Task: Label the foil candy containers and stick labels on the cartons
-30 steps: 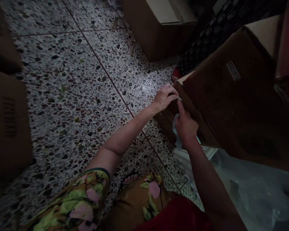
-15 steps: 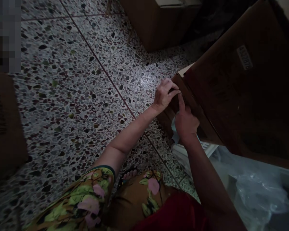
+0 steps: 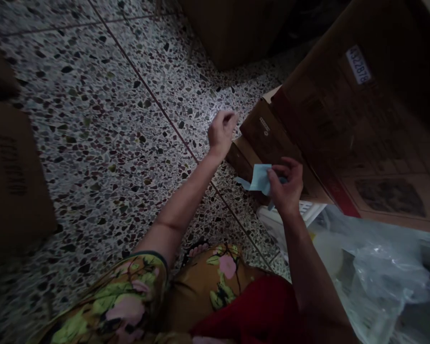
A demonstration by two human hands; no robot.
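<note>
My right hand (image 3: 287, 187) pinches a light blue paper slip (image 3: 261, 177) between thumb and fingers, in front of the stacked boxes; more blue paper trails below it. My left hand (image 3: 221, 134) is over the floor, left of the boxes. Its fingers are curled toward the thumb in a pinch, and whether anything is between them is hidden. A small whitish label (image 3: 264, 126) shows on the end of a brown cardboard box (image 3: 272, 138). Neither hand visibly touches that label.
A large brown carton (image 3: 344, 114) with a white number sticker (image 3: 358, 64) stands at right. Below it are a white plastic crate (image 3: 310, 212) and clear plastic wrap (image 3: 383, 272). Other cartons stand at left (image 3: 17, 172) and top (image 3: 236, 33) on the speckled floor (image 3: 129, 143).
Both hands have drawn away from the box end, the left to the left, the right downward. The label on the box and the blue paper now show plainly.
</note>
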